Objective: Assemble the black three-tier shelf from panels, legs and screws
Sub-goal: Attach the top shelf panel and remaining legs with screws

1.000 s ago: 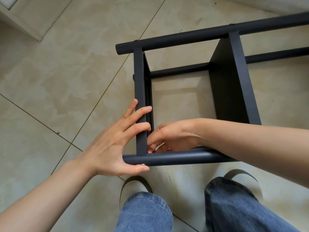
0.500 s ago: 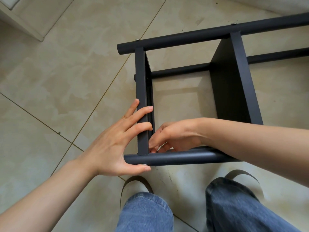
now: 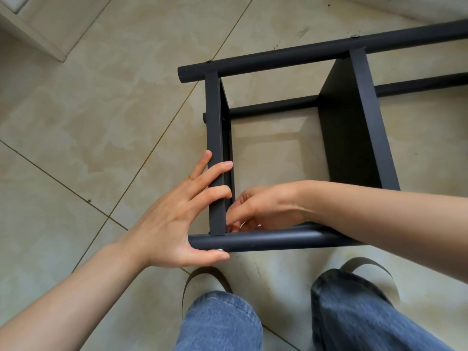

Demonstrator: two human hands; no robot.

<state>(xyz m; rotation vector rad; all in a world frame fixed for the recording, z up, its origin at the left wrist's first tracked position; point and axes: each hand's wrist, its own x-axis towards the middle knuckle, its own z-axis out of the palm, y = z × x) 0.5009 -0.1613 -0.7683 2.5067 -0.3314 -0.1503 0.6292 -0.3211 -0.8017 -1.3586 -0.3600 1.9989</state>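
Although only the head view was given, it showed the shelf (image 3: 291,153) lying on its side on the tiled floor (image 3: 88,122), well along in its build. Two panels stood edge-up between the legs: the end panel (image 3: 216,153) at the frame's left end and a second panel (image 3: 354,127) to its right. The far leg (image 3: 304,54) carried two screw heads that looked seated, and a lower leg (image 3: 273,110) ran beneath. The near leg (image 3: 266,240) lay just in front of the person's knees, with a silver screw (image 3: 219,249) showing by its left end.

The left hand (image 3: 177,219) lay spread, straight fingers pressing the end panel's edge, thumb under the near leg beside that screw. The right hand (image 3: 263,211) reached inside the frame at the corner where end panel met near leg, fingers curled; whether it pinched anything could not be told.

By my judgement that corner joint was the step in hand; a third tier, if fitted, lay beyond the right edge.

Room inside that corner was tight, hemmed by end panel and near leg. Left of the frame the floor lay open up to a pale ledge (image 3: 33,29) at the top-left corner.
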